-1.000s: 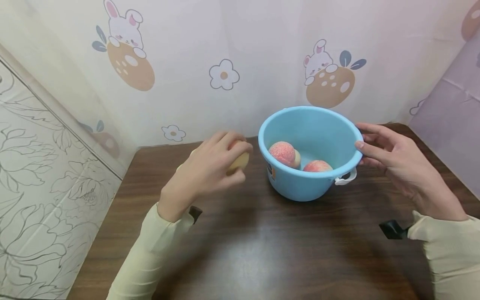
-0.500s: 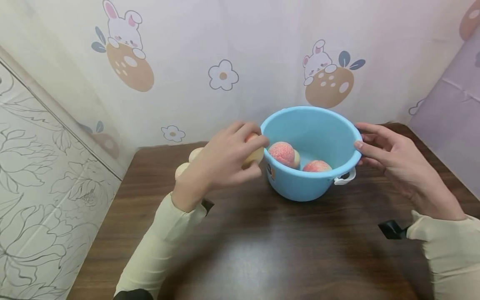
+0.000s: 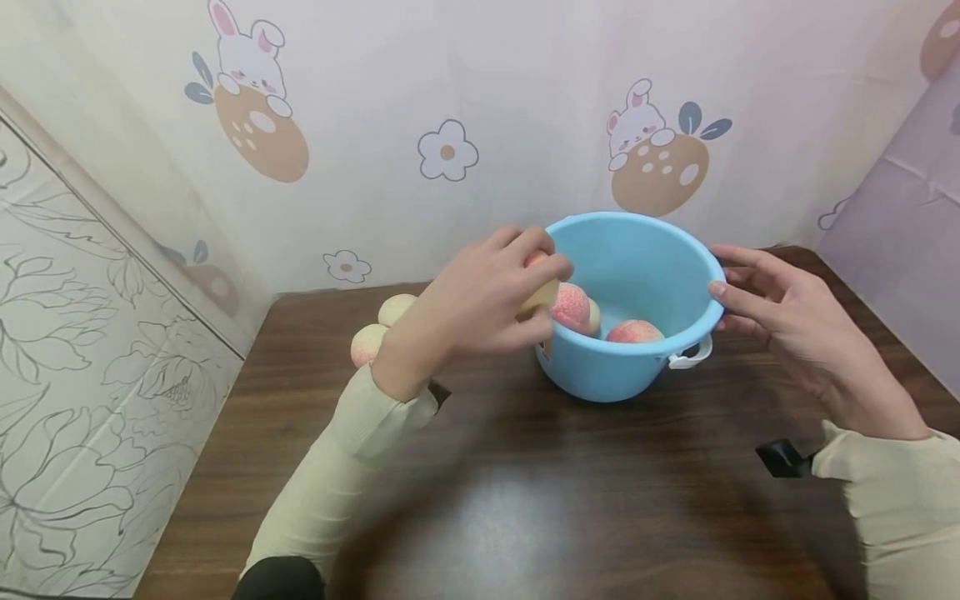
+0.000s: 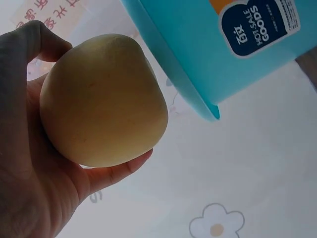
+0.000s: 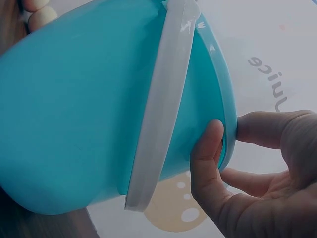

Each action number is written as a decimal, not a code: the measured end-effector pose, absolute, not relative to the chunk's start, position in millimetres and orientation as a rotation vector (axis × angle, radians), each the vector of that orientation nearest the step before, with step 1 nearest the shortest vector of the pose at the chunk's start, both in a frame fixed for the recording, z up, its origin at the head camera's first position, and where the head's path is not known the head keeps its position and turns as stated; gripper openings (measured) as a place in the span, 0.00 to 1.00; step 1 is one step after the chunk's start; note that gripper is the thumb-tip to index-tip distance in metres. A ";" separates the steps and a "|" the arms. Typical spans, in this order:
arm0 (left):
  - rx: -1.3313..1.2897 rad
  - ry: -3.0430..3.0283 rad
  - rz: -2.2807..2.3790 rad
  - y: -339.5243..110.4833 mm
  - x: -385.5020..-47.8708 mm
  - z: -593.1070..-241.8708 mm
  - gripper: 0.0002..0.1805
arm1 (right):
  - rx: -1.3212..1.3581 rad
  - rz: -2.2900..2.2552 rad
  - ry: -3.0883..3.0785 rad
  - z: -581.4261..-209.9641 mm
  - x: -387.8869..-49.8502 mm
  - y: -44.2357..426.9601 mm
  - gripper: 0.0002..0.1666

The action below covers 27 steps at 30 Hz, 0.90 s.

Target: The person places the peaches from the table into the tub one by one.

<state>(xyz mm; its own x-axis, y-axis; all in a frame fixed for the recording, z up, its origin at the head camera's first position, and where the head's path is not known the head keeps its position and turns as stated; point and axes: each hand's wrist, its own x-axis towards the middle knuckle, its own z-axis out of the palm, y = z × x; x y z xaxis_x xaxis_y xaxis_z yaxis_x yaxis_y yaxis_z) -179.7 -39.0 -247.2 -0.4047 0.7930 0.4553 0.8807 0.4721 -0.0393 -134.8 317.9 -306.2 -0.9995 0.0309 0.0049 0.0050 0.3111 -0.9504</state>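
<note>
My left hand (image 3: 487,296) grips a pale yellow peach (image 4: 104,104) with a reddish patch, at the left rim of a light blue bucket (image 3: 600,375). In the left wrist view the fruit is apart from the bucket's edge. Inside the bucket lie a pink peach (image 3: 570,308), a red-and-cream peach (image 3: 635,332) and a pale one (image 3: 594,317) mostly hidden behind the pink one. My right hand (image 3: 810,329) pinches the bucket's right rim, fingers and thumb on opposite sides of it. Below that rim hangs a white handle (image 5: 161,99).
Two more peaches, one pink and cream (image 3: 367,345) and one pale (image 3: 397,309), sit on the dark wooden table (image 3: 495,500) left of my left wrist. A printed curtain (image 3: 375,192) hangs behind the table's back edge.
My left hand has moved right with the peach, from beside the bucket to its left rim. The two peaches on the table have come into view. My right hand stays put.
</note>
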 end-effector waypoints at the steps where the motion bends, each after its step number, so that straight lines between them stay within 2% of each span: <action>1: -1.403 -2.312 -0.281 -36.8 -180.9 -246.8 0.18 | -0.037 1.840 -2.523 -306.2 -135.0 317.9 0.39; 6: -1.419 -2.319 -0.252 -23.5 -187.5 -245.3 0.17 | -0.042 1.868 -2.508 -306.2 -134.6 318.1 0.38; 16: -1.464 -2.413 -0.219 -4.4 -196.6 -238.9 0.21 | -0.021 1.843 -2.518 -306.2 -134.0 317.9 0.38; 27: -1.426 -2.539 -0.082 12.9 -204.4 -234.5 0.20 | -0.019 1.823 -2.528 -303.6 -135.4 317.0 0.39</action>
<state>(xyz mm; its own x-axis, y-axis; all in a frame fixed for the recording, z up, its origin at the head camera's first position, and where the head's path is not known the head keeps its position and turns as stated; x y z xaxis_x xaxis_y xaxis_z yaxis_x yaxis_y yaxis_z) -204.4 12.9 -234.5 -0.5009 0.8358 0.2247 0.8485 0.5254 -0.0628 -135.4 317.0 -303.6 -0.9996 0.0242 0.0127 -0.0044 0.3160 -0.9488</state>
